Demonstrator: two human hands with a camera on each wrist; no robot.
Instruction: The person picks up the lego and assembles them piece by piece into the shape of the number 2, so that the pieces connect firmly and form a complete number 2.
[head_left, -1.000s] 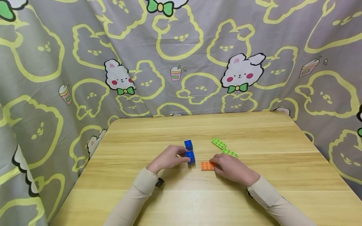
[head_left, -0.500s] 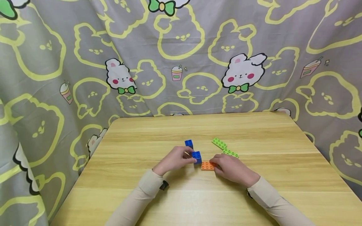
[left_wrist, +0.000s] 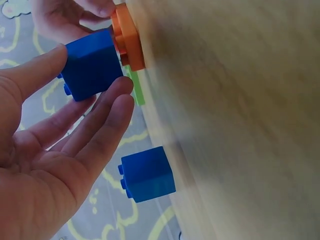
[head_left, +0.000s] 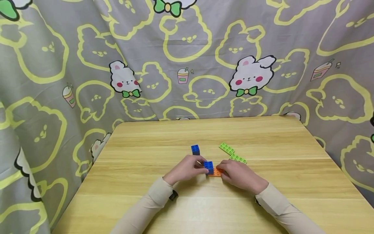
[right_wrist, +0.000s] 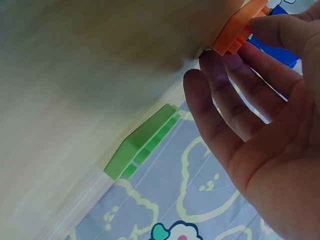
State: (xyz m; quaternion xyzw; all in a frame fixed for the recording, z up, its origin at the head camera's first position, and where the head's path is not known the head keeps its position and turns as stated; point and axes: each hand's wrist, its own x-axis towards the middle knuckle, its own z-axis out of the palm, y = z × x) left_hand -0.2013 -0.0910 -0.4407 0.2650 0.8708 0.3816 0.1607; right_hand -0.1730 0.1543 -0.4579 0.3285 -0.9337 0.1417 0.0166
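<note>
Left hand [head_left: 190, 167]: holding the blue brick [head_left: 208, 165] between thumb and fingertips, studs upward. Right hand [head_left: 239, 173]: gripping the orange plate [head_left: 217, 172] at its right end, thumb and finger pinched, the remaining fingers extended. The plate lies on the worktop [head_left: 187, 208]; the brick is over its left end. Orange studs show at the brick's underside in the left wrist view, so it does not appear fully seated. Contact cannot be confirmed.

Step in hand, as judged: fitting brick to plate. Recommended practice: square the brick's sides to the plate's edges and line up the stud rows prior to applying force. Bear on the plate's right end so that the left does not tip or slide under load. Press straight down, evenly; a pinch at the sides alone may seat one edge first. Fingertips should be clear of the joint.

Surroundings: a spare brick [head_left: 195, 149] stands beyond the left hand; green plates [head_left: 226, 148] lie beyond the right. Neither obstructs the fit.
</note>
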